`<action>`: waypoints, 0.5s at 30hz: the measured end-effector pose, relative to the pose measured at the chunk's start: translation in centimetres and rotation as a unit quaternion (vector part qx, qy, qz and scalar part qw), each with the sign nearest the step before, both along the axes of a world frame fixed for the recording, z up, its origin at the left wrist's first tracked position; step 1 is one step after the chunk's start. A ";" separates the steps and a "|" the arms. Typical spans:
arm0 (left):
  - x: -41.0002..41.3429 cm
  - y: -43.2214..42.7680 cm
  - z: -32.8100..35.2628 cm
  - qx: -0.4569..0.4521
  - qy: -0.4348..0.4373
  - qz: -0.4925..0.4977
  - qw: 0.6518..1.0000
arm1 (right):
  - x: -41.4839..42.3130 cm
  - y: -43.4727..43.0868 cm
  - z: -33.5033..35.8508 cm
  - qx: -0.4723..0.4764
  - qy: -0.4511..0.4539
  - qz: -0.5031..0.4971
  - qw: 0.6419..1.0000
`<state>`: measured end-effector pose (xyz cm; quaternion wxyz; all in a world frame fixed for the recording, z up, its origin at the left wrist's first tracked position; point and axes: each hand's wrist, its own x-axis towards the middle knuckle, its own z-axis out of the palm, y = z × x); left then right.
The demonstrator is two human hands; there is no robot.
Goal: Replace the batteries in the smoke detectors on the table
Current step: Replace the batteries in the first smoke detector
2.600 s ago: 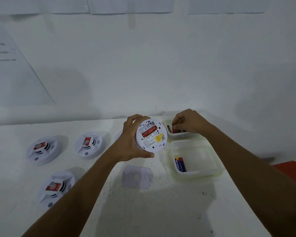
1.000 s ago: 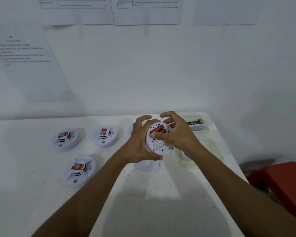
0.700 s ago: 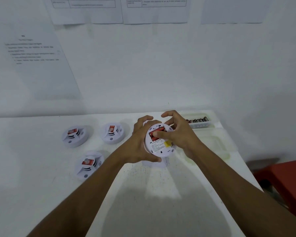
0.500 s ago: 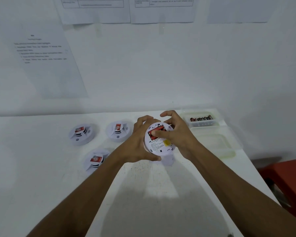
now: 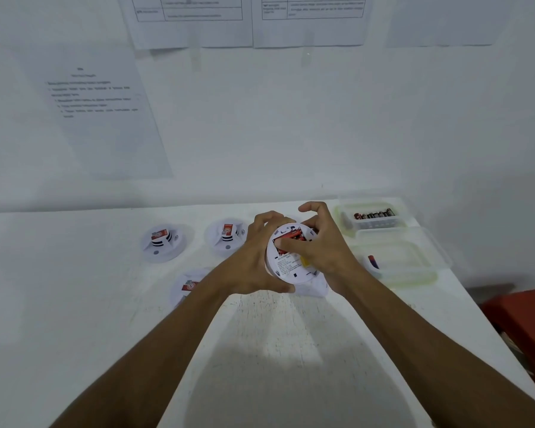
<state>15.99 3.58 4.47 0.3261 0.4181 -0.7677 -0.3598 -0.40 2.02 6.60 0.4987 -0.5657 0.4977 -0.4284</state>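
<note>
The smoke detector (image 5: 286,267) at mid-frame is white, its back printed with fine black text and carrying a small yellow sticker (image 5: 305,261). The battery (image 5: 291,233) in its slot is red.

Left of it, the upper-left detector (image 5: 164,242), the second detector (image 5: 226,237) and the lower detector (image 5: 187,287) are all white, each with a red label and short black stripes.

The worktop (image 5: 105,304) is white, flecked with dark specks near the centre.

At right, the upper tub (image 5: 374,225) is clear and holds a row of batteries (image 5: 374,215), mostly black with touches of red. The lower tub (image 5: 414,279) is clear with a pale green rim, and its single battery (image 5: 372,261) is blue and red.

The stool (image 5: 525,319) at lower right is red.

On the pale wall, the paper sheet (image 5: 99,118) is white with grey print.
</note>
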 end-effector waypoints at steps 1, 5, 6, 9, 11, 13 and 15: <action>-0.2 0.0 0.1 -0.009 -0.002 -0.003 1.000 | -0.2 0.1 0.0 0.005 -0.011 -0.001 1.000; -0.4 -0.6 -0.3 -0.018 0.013 -0.013 1.000 | -1.0 -0.1 -0.3 0.027 -0.051 0.001 0.998; -0.3 -0.7 -0.5 -0.011 0.018 -0.016 1.000 | -1.2 -0.2 -0.3 0.030 -0.055 0.001 0.998; 0.1 -1.1 -1.2 -0.008 -0.002 -0.019 1.000 | -2.2 -0.5 -0.8 0.038 -0.072 0.015 0.997; 0.6 -1.2 -1.6 0.002 -0.021 -0.014 1.000 | -2.8 -0.6 -1.2 0.045 -0.081 0.029 0.995; 1.0 -1.3 -2.1 0.011 -0.030 -0.002 0.999 | -3.1 -0.6 -1.6 0.055 -0.096 0.027 0.993; 1.3 -1.3 -2.8 0.014 -0.031 0.008 0.999 | -3.0 -0.5 -2.2 0.062 -0.119 0.015 0.991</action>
